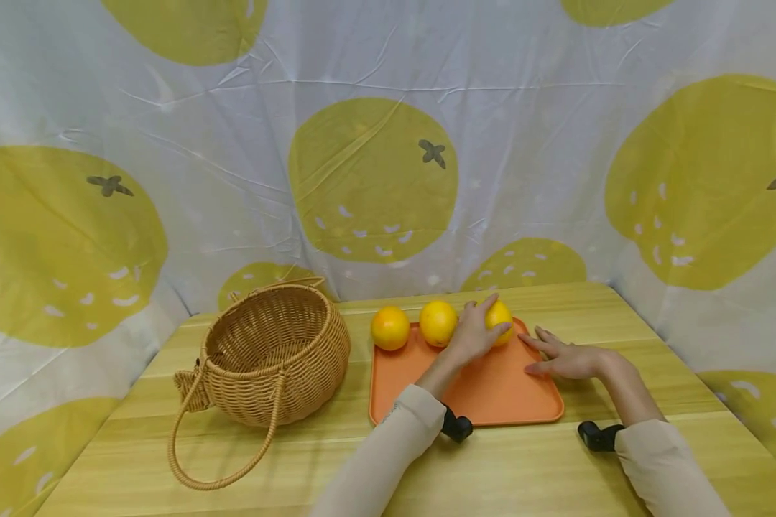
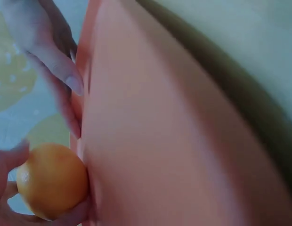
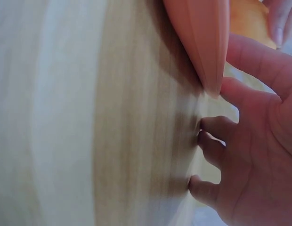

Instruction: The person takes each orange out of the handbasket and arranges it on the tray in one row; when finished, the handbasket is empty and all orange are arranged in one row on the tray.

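Note:
Three oranges stand in a row along the far side of an orange tray (image 1: 504, 402): a left orange (image 1: 390, 329), a middle orange (image 1: 437, 323) and a right orange (image 1: 499, 321). My left hand (image 1: 473, 333) holds the right orange, thumb and fingers spread around it. The left wrist view shows this orange (image 2: 52, 181) at the tray's edge, between the fingers. My right hand (image 1: 572, 359) is at the tray's right edge. In the right wrist view, its index fingertip touches the tray rim (image 3: 216, 70) and the other fingertips rest on the table.
A round wicker basket (image 1: 310, 388) stands left of the tray, its looped handle (image 1: 190, 481) hanging toward the front. Inside, its woven bottom shows. The wooden table (image 1: 491, 474) ends at a fruit-print curtain (image 1: 524, 158) behind and at the sides.

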The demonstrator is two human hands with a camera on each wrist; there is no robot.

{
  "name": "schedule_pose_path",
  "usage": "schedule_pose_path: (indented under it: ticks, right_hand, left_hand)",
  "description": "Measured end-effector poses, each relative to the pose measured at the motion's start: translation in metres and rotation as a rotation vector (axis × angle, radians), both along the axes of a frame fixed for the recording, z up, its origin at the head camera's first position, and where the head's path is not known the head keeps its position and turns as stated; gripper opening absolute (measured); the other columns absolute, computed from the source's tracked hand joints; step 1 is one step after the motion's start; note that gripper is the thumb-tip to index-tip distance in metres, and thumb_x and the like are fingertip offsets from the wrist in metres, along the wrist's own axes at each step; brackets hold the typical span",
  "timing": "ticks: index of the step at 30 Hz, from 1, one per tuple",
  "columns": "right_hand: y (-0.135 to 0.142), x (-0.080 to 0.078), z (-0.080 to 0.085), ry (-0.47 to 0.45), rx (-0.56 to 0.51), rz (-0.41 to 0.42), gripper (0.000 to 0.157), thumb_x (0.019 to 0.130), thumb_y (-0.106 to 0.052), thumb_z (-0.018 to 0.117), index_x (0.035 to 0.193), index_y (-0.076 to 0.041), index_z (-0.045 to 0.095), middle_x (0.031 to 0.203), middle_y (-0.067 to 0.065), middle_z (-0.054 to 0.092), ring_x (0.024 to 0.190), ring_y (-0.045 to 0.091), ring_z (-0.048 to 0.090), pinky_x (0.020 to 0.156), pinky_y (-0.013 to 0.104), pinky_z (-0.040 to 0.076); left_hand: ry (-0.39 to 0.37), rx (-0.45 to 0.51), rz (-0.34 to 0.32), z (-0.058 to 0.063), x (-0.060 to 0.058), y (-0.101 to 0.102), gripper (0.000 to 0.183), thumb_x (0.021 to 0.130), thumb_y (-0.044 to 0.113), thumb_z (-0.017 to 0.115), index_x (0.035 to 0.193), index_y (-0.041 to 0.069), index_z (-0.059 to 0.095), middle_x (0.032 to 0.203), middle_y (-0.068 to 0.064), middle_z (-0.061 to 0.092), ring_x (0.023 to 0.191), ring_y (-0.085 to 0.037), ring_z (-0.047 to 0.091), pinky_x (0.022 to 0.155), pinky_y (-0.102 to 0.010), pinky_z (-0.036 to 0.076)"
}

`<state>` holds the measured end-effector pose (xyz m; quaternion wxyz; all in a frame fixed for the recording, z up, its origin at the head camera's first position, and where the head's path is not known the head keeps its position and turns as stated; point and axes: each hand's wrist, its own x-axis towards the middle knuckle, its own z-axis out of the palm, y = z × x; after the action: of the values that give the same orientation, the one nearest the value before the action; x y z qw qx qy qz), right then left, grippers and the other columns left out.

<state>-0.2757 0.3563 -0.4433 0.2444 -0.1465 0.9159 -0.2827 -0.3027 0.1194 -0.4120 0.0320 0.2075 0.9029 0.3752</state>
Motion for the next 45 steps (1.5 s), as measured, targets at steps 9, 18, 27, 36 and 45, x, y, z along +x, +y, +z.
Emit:
schedule_pose_path:
  ticks: [9,18,27,36,45]
  right_hand:
    - [-0.009,0.007,0.011,-0.001,0.020,-0.024,0.100,0.096,-0.067,0.058,0.167,-0.013,0.014,0.171,0.027,-0.014,0.152,0.060,-0.011,0.110,0.084,-0.004]
    - [-0.019,0.019,0.028,-0.013,-0.041,0.014,0.090,0.102,-0.053,0.057,0.166,-0.007,0.013,0.165,0.036,-0.015,0.146,0.066,-0.015,0.106,0.086,-0.008]
    - [-0.005,0.001,0.005,-0.024,0.006,-0.021,0.098,0.096,-0.067,0.057,0.168,-0.019,0.012,0.172,0.023,-0.016,0.153,0.057,-0.015,0.112,0.083,-0.005]
    - [-0.002,0.001,0.005,-0.027,-0.017,-0.019,0.098,0.097,-0.068,0.056,0.168,-0.019,0.011,0.171,0.022,-0.018,0.153,0.056,-0.017,0.112,0.082,-0.006]
    - [-0.005,0.005,0.008,-0.020,-0.025,0.003,0.094,0.100,-0.064,0.055,0.168,-0.018,0.008,0.170,0.026,-0.017,0.153,0.056,-0.017,0.111,0.083,-0.007]
  left_hand:
    - [-0.005,0.001,0.043,-0.004,0.006,0.003,0.082,0.100,0.027,0.070,0.167,0.026,0.022,0.167,-0.022,0.025,0.150,-0.041,0.038,0.120,-0.052,0.039]
    - [0.006,0.022,0.060,-0.009,0.004,0.007,0.085,0.101,0.025,0.068,0.168,0.024,0.016,0.168,-0.027,0.019,0.148,-0.045,0.039,0.121,-0.050,0.038]
    - [-0.061,-0.046,0.114,0.001,0.005,0.011,0.084,0.101,0.025,0.068,0.168,0.027,0.017,0.171,-0.024,0.013,0.152,-0.044,0.034,0.119,-0.051,0.040]
    - [0.058,-0.339,0.141,0.039,0.024,0.012,0.074,0.100,0.029,0.069,0.163,0.021,0.032,0.170,-0.019,0.023,0.152,-0.037,0.036,0.113,-0.045,0.048]
    - [0.063,-0.158,-0.005,0.073,0.031,-0.048,0.061,0.106,0.031,0.060,0.161,0.014,0.038,0.172,-0.016,0.022,0.159,-0.037,0.022,0.124,-0.053,0.032]
